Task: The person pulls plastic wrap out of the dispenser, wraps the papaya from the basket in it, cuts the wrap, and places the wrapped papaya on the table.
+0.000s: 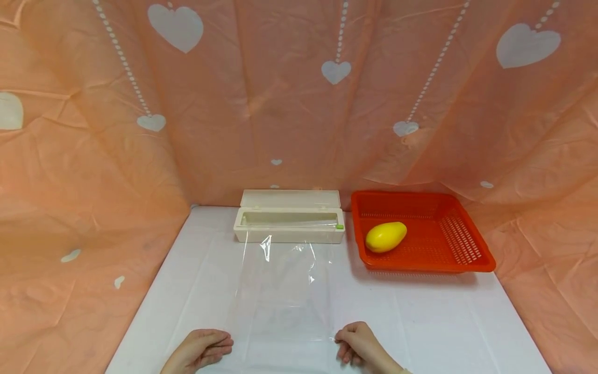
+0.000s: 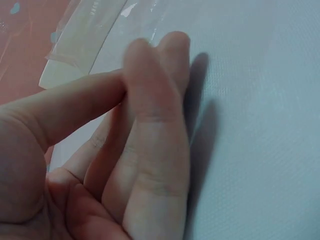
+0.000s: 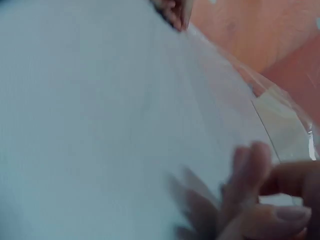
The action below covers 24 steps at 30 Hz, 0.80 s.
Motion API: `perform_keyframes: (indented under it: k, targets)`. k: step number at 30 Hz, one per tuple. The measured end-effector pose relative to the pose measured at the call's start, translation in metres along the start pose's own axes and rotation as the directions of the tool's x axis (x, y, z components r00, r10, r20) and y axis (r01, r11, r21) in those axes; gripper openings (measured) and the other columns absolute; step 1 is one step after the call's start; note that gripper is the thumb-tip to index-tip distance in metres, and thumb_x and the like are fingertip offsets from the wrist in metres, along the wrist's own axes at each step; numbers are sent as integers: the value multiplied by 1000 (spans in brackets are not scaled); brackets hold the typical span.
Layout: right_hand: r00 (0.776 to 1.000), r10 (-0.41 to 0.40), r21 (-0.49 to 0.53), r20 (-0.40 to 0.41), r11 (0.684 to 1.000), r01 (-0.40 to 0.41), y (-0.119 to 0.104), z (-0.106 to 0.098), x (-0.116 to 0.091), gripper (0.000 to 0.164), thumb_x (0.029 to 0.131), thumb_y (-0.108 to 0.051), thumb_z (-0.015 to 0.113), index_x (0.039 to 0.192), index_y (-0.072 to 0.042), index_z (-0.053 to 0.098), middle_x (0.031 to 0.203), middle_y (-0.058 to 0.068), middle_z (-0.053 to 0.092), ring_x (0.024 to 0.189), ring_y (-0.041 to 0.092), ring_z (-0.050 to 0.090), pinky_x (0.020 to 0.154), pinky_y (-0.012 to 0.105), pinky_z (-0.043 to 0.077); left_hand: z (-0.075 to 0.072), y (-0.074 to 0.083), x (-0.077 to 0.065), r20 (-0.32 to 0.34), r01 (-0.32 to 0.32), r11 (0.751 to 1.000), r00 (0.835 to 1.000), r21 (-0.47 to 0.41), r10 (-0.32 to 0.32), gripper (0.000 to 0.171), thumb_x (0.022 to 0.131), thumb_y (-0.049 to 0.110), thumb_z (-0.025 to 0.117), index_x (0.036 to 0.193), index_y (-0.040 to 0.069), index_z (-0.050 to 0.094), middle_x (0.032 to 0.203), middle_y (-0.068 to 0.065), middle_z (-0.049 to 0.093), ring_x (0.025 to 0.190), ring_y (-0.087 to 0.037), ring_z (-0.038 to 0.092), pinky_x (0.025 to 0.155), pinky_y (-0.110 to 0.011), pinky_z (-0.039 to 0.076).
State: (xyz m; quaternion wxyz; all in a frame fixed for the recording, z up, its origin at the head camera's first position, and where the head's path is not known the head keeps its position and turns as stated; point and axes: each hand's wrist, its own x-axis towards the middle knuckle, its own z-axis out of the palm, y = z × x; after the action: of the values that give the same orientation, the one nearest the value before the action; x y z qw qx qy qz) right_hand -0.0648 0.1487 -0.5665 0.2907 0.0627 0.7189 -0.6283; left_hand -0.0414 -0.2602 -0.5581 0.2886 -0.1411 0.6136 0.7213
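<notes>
A person's bare left hand and right hand pinch the near corners of a clear, glossy sheet of plastic film above a white-covered worktop, thumbs set against fingers; the film is so sheer that the exact points of contact are hard to make out. The sheet lies between the two hands and a long, cream-coloured plastic box at the far centre, its hinged cream lid tipped back and a small green slider at its right end. By the look of it, the drawing-out is well along: a long stretch of film spans the worktop, yet it appears joined to the box, so severing it seems left to do. The film's long axis runs near to far, its free end pointing toward the person, while the box lies crosswise, left to right. At far right, a smooth, yellow oval fruit rests unwrapped in a shallow, red-orange plastic basket, its long axis slanting from near left to far right.
</notes>
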Motion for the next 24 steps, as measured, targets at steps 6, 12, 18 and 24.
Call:
perform_keyframes:
  k: [6,12,18,24]
  targets:
    - [997,-46,-151,68,987,56,0,-3,-5,17,80,-10,65,66,0,63,44,-2,53,35,3,46,33,13,31,2,0,0,-2,-5,1000,1000,-3,5,22,93,8,60,104,-12,64,95,-15,70,87,-22,69,77,-33,56]
    - [988,-100,-269,117,955,129,-2,-12,-6,26,81,-10,69,59,-6,57,42,-3,53,33,2,46,33,12,30,0,-2,1,27,-6,1000,1000,-26,7,23,94,7,58,106,-12,64,97,-17,70,90,-23,69,80,-34,56]
    - [987,-152,-199,60,967,161,-16,-27,16,15,85,-12,67,77,-1,61,55,4,61,40,6,53,35,16,36,-1,-2,1,30,-19,999,999,-29,20,23,96,5,55,108,-14,63,98,-18,69,90,-24,69,81,-35,55]
    - [991,-137,-14,6,990,137,-25,-35,39,18,90,-11,60,93,7,61,69,8,66,53,14,62,46,22,50,-1,-3,1,-11,-4,999,1000,-44,4,24,94,10,60,106,-10,64,96,-16,70,88,-23,69,81,-35,55]
